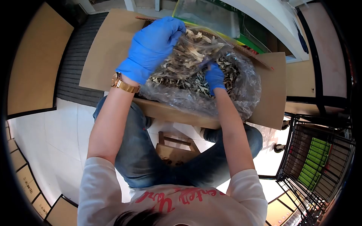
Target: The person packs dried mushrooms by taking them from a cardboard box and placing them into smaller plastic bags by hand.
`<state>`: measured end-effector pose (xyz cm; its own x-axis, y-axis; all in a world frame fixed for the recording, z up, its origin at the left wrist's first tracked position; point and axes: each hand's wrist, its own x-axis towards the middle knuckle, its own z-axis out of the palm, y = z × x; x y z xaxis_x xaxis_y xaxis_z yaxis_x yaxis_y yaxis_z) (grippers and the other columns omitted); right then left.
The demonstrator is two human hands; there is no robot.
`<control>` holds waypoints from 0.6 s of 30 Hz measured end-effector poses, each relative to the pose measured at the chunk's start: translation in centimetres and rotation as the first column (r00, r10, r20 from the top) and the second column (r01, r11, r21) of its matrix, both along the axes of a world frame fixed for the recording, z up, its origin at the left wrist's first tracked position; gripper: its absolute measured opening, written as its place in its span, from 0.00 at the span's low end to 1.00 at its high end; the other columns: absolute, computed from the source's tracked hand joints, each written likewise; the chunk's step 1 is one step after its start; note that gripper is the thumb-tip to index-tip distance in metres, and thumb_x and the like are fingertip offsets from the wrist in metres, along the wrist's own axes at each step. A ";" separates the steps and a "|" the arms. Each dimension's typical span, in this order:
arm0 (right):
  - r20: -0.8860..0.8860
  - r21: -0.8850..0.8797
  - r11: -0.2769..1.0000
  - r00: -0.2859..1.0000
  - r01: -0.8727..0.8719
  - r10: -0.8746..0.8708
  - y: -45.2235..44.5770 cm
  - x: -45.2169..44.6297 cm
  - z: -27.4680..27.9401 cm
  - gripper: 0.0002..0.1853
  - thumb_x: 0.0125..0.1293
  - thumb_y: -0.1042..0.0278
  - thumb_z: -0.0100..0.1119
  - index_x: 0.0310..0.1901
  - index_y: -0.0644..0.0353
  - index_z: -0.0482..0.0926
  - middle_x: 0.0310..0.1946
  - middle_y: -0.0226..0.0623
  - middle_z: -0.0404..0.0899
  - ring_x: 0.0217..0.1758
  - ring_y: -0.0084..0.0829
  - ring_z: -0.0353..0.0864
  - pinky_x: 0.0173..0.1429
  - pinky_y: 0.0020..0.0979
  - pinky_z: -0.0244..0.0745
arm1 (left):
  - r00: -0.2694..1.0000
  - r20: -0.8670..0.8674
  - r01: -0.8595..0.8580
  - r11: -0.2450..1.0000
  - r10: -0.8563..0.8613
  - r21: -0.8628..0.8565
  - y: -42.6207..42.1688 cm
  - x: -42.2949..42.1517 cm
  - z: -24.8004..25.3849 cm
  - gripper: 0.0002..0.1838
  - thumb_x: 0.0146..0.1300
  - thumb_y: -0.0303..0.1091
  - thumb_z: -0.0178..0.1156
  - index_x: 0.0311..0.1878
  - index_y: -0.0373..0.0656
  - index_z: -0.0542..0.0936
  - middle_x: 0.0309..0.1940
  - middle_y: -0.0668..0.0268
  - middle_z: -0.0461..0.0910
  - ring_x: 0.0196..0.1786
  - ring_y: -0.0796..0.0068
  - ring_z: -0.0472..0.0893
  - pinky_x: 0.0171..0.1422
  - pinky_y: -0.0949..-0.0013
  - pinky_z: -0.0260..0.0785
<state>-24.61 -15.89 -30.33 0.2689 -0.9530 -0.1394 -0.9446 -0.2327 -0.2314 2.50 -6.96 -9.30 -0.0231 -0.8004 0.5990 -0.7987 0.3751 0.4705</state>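
My left hand [156, 47], in a blue glove, is closed on the upper edge of a clear plastic bag [194, 51]. Pale brown dried pieces that look like sliced mushrooms fill part of this bag. My right hand [215, 78], gloved too, is at the bag's lower right side, fingers curled in. Its fingertips are partly hidden by the bag, so what they grip is unclear. Beneath both hands, more dried pieces [192, 83] lie in a large clear liner [247, 88] inside an open cardboard box [169, 113].
The box flaps [272, 86] spread to both sides in front of my knees. A small wooden stool [175, 152] stands between my legs. A black wire cart [301, 150] with green packages is at the right. Behind the box is a green-edged container [211, 19]; a dark ribbed mat [81, 56] lies left.
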 end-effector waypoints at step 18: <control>0.547 0.561 0.812 0.809 -0.161 -0.217 3.3 -5.7 19.0 0.14 0.54 0.75 0.60 0.43 0.60 0.82 0.35 0.38 0.83 0.34 0.23 0.80 0.37 0.26 0.76 | 0.998 -0.008 0.068 0.997 -0.068 0.025 0.9 -0.7 0.4 0.08 0.62 0.28 0.58 0.44 0.47 0.78 0.41 0.67 0.81 0.43 0.64 0.80 0.47 0.68 0.73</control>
